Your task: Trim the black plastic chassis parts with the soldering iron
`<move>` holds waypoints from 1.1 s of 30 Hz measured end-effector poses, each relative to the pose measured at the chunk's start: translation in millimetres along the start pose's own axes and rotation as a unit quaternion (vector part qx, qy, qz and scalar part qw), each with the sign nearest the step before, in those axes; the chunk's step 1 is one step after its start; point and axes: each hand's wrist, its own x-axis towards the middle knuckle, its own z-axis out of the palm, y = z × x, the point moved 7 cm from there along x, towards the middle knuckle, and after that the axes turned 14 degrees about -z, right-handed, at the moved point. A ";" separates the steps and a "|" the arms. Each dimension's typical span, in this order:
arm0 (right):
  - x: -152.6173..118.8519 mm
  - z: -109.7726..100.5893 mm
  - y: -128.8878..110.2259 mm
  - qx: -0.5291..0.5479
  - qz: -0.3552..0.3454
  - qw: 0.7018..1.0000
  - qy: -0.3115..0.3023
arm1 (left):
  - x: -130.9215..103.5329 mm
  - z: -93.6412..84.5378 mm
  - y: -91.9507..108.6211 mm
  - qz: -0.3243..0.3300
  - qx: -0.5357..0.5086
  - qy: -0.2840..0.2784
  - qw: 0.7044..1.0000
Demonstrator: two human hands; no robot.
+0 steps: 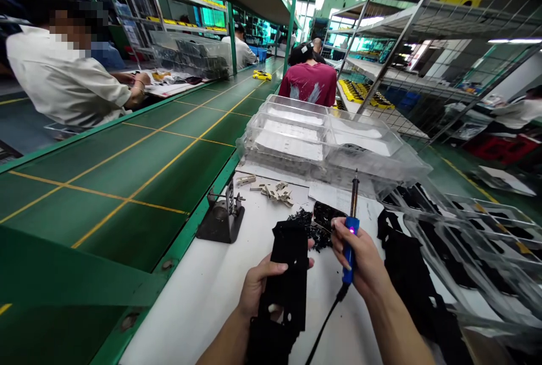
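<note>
My left hand (258,286) is wrapped round a flat black plate (288,280) with cut-outs, its thumb on top, over the white table (199,303). In my right hand (359,252) is a blue soldering iron (349,252), its metal tip pointing up and a small light glowing on the handle. The iron is to the right of the plate and apart from it. Behind the hands lie a heap of small black parts (300,217), a dark shiny piece (328,215) and several off-white parts (277,192).
A metal iron stand (222,215) is at the table's left edge, beside the green conveyor (169,150). Clear trays (292,133) are stacked behind; black plates (409,263) and more trays (457,240) lie right. People sit left and ahead.
</note>
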 end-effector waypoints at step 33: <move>-93.7 -1.2 -5.7 0.004 0.116 0.993 0.018 | -27.9 11.6 -4.5 -0.048 0.161 0.032 0.985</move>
